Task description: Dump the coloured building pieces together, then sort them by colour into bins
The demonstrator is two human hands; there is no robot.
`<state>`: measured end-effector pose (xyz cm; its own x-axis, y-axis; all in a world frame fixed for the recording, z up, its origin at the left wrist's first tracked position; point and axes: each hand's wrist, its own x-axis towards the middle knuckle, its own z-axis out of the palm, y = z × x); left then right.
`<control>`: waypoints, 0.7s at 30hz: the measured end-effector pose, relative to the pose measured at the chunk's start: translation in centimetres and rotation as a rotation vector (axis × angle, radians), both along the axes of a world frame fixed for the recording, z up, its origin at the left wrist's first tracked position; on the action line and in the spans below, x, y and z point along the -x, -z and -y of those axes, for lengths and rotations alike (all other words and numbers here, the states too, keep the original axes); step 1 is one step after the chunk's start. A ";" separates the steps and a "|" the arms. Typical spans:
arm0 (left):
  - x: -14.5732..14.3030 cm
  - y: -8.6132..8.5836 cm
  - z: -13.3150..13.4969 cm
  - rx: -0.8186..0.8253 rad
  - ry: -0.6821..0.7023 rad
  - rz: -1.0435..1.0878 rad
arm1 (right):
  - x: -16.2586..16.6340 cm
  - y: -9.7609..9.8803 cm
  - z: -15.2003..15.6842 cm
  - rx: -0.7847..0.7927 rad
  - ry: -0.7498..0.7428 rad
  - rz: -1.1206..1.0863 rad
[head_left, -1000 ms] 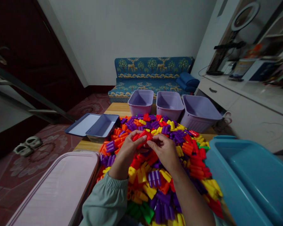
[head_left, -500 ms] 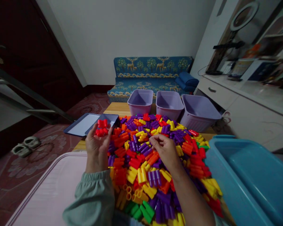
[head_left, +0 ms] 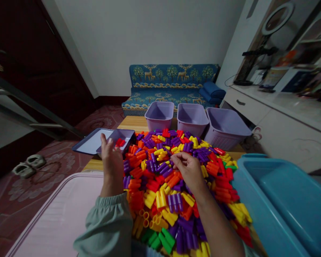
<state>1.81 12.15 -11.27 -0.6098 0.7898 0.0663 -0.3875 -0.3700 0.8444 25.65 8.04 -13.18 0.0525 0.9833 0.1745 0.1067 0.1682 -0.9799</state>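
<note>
Fingers and thumb are spread apart on the left hand (head_left: 112, 160), held beside the blue-rimmed box (head_left: 128, 134); on the right hand (head_left: 187, 167), thumb and forefinger are pressed together. Beneath the right hand, multicoloured plastic connector blocks (head_left: 149, 198) are heaped on a wooden table (head_left: 133, 123). Red blocks (head_left: 120, 142) are contained in the box. Beyond, three lavender bins (head_left: 192, 127) are ranged before a deer-patterned sofa (head_left: 173, 76).

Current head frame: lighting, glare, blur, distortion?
Head view: dim overall; faint sheen on the turquoise bin; wide-angle stretch toward the sides, the door leaning outward; clutter at the right edge smeared; block pile fairly crisp; left hand slightly soft, possibly motion blur.
</note>
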 end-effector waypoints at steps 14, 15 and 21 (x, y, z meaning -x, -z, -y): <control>-7.0 1.9 1.4 0.051 0.522 -0.925 | -3.4 0.3 -1.2 -0.125 0.176 0.279; -7.1 2.3 1.2 0.065 0.524 -0.914 | -3.8 0.2 -1.2 -0.129 0.183 0.323; -7.1 3.1 0.6 0.096 0.439 -0.921 | -6.2 -0.3 -1.0 -0.077 0.207 0.667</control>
<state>8.88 11.50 -14.40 -0.0103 0.9578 0.2872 0.3413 -0.2666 0.9014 31.81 9.02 -12.88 0.0946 0.9483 0.3029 0.7181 0.1457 -0.6805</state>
